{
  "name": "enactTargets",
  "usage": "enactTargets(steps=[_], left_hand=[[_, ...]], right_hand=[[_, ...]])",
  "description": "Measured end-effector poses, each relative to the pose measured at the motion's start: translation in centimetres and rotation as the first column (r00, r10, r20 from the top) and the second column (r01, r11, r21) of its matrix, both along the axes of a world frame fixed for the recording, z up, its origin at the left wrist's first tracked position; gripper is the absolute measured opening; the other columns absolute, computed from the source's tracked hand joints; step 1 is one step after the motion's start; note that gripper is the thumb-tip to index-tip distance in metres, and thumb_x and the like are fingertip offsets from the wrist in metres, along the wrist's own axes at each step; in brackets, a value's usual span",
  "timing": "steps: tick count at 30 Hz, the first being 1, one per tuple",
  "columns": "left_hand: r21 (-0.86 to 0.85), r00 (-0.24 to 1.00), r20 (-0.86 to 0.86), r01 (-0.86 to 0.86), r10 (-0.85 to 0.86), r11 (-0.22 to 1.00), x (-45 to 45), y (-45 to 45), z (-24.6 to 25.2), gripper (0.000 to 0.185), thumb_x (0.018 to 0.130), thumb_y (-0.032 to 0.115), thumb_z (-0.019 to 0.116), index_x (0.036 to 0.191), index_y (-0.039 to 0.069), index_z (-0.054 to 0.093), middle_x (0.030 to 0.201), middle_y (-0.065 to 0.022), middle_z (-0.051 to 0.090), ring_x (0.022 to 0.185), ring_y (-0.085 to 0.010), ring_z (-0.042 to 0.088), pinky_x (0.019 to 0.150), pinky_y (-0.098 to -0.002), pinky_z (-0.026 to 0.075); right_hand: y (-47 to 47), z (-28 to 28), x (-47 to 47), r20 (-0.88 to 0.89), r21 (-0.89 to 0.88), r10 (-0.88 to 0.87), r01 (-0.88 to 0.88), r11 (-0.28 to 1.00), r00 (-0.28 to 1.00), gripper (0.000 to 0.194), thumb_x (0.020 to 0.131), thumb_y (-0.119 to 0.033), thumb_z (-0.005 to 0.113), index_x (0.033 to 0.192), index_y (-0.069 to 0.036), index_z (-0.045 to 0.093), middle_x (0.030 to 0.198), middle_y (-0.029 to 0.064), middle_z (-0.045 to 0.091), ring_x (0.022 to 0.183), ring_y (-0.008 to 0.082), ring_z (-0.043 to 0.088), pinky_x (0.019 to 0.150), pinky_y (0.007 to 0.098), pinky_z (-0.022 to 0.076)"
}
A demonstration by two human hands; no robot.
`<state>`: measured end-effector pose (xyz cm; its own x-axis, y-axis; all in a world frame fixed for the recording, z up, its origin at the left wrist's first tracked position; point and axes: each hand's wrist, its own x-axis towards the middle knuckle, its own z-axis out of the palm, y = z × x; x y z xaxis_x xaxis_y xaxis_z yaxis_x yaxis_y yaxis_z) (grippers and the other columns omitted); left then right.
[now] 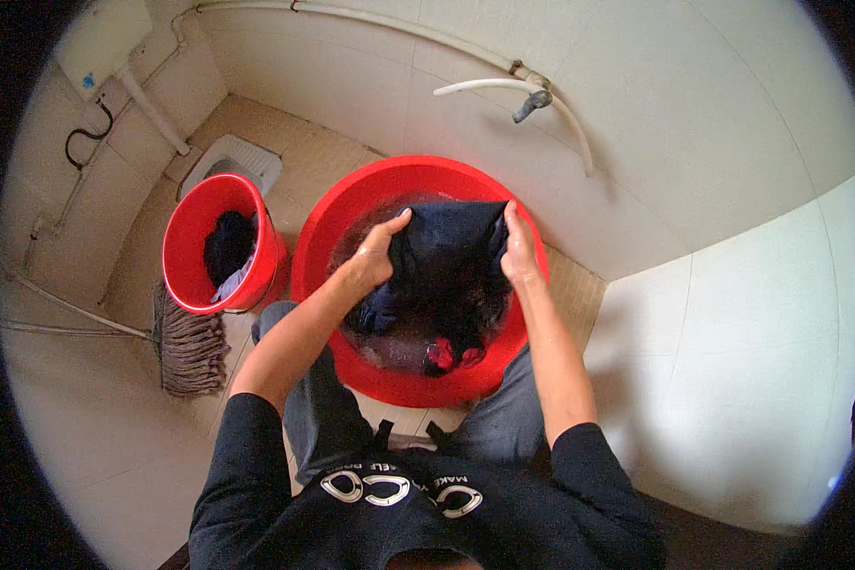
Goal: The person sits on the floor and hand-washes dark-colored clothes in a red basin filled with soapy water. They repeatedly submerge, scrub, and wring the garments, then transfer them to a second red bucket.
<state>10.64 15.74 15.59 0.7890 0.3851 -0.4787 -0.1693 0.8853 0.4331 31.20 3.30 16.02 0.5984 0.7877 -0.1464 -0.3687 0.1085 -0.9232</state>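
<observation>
A dark, wet garment [452, 239] is stretched between my two hands above a large red plastic basin [420, 392]. My left hand [379, 251] grips its upper left corner, thumb on top. The upper right corner is pinched in my right hand [519, 246]. The garment's lower part hangs down into the basin, where soapy water [392, 350] and more dark cloth lie. Red patches of cloth [440, 354] show near the basin's lower side. Where the held garment ends and the other cloth begins, I cannot tell.
On the left, a red bucket [180, 249] holds dark and pale cloth; beside it lies a mop head [191, 349]. A squat toilet pan [246, 160] is set in the floor behind. From the tiled wall, a tap [532, 105] with a white hose [481, 85] juts out above the basin.
</observation>
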Motion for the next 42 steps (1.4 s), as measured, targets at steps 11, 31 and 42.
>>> enactTargets(steps=[11, 31, 42], left_hand=[[-0.117, 0.943, -0.170, -0.308, 0.287, 0.944, 3.2, -1.8, -7.8, 0.040, 0.096, 0.042, 0.039, 0.073, 0.012, 0.051, 0.072, -0.0044, 0.055, 0.064, -0.0173, 0.048, 0.059, -0.0342, 0.041], [0.251, 0.833, -0.503, -0.111, 0.228, 0.962, 3.6, -4.2, -3.0, 0.045, 0.095, 0.032, 0.047, 0.094, -0.010, 0.065, 0.095, -0.0179, 0.068, 0.083, -0.0193, 0.056, 0.075, -0.0404, 0.044], [0.229, 0.816, -0.565, 0.018, 0.118, 0.973, 3.9, -5.0, -4.1, 0.041, 0.098, 0.033, 0.047, 0.114, -0.002, 0.061, 0.111, -0.0147, 0.063, 0.099, -0.0211, 0.058, 0.086, -0.0363, 0.045]], right_hand=[[3.6, -1.8, -12.0, 0.872, -0.339, 0.313, 0.003, 0.941, 0.376, 0.038, 0.089, -0.042, 0.057, 0.083, -0.005, 0.053, 0.062, 0.0234, 0.060, 0.062, 0.0445, 0.061, 0.054, 0.0520, 0.0479], [2.3, 0.5, -10.6, 0.881, -0.389, 0.284, 0.237, 0.890, 0.378, 0.038, 0.096, -0.030, 0.047, 0.073, -0.003, 0.058, 0.062, 0.0245, 0.059, 0.061, 0.0441, 0.060, 0.054, 0.0524, 0.0455], [2.0, -0.7, -9.6, 0.857, -0.473, 0.374, 0.255, 0.843, 0.354, 0.041, 0.096, -0.033, 0.046, 0.075, -0.002, 0.064, 0.065, 0.0257, 0.062, 0.064, 0.0442, 0.063, 0.060, 0.0545, 0.0494]])
